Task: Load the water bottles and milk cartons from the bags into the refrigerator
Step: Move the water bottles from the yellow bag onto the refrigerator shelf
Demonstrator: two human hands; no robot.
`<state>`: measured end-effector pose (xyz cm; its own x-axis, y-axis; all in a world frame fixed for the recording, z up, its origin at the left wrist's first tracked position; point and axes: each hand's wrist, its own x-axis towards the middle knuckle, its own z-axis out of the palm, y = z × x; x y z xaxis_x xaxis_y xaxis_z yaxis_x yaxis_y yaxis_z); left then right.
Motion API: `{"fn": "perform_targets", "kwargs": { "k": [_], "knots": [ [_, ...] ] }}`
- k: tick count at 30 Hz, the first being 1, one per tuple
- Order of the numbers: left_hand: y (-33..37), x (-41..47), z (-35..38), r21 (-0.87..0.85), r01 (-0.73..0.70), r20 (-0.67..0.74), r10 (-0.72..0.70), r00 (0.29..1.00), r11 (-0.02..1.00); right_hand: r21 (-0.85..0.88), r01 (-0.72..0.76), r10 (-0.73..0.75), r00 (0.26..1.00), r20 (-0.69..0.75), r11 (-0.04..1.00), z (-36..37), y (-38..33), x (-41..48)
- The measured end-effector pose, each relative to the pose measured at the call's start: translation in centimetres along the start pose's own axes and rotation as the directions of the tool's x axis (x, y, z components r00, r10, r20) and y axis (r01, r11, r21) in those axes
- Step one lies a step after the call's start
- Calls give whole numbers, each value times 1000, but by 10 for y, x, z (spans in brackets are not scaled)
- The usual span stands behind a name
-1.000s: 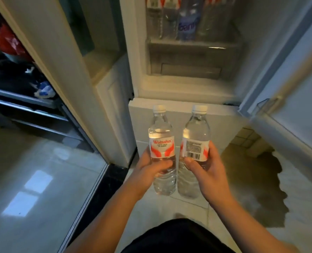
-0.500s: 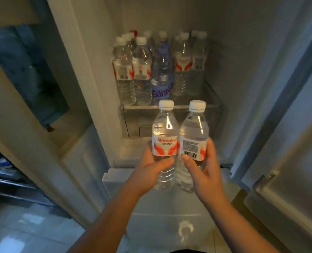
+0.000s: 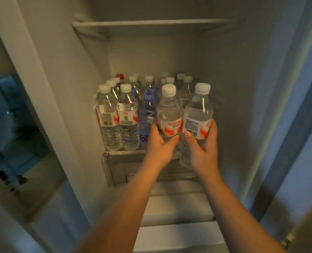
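Head view, looking into open refrigerator [image 3: 233, 88]: pale inner walls, door [image 3: 301, 136] swung out at right. Bare upper shelf [image 3: 151, 23] across top. Below it, lower shelf [image 3: 123, 152] carrying the load, with clear drawer [image 3: 118, 170] directly beneath.

Rows of standing bottles [image 3: 108, 123] packed upright from back edge to front edge of lower shelf, filling left half and back. Mostly white caps, one red cap [image 3: 120, 76] at back left corner, one purple-capped bottle [image 3: 148, 114] mid-front.

Two more water bottles held upright, side by side and touching, at right end of lower shelf's front edge. Bases hidden behind fingers, so contact with shelf impossible to tell. First, left bottle [image 3: 169, 110], red-and-white label facing out. Then right bottle [image 3: 199, 108], barcode facing out.

Grip: left hand [image 3: 160, 148] wrapped round lower body of left bottle, thumb across front. Likewise right hand [image 3: 204, 150] round right bottle, thumb on barcode label. Both forearms reaching up from bottom edge of frame.
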<state>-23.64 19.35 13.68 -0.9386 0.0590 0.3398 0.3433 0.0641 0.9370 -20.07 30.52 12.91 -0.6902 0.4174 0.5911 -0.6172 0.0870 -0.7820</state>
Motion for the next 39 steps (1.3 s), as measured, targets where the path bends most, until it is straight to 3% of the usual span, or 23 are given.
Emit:
{"fn": "perform_targets", "kwargs": {
  "k": [5,10,18,26,35,39],
  "knots": [
    [-6,34,16,216,-12,-175,51,983,976,23,-13,13,1000,2,1000,0,14,41],
    [-17,33,35,373,-76,-295,195,935,925,10,-70,70,997,11,997,-3,37,66],
    [-28,38,43,436,-101,-366,279,888,894,-48,-132,135,988,71,990,-4,61,83],
    [-29,38,61,558,-11,-416,291,862,830,-81,-185,193,975,109,979,-3,72,89],
    [-34,37,55,632,-10,-421,354,835,775,-312,-78,127,982,138,947,-22,88,66],
    [-31,39,52,580,11,-425,291,857,815,-373,-73,143,976,164,925,-27,94,66]
  ]
}}
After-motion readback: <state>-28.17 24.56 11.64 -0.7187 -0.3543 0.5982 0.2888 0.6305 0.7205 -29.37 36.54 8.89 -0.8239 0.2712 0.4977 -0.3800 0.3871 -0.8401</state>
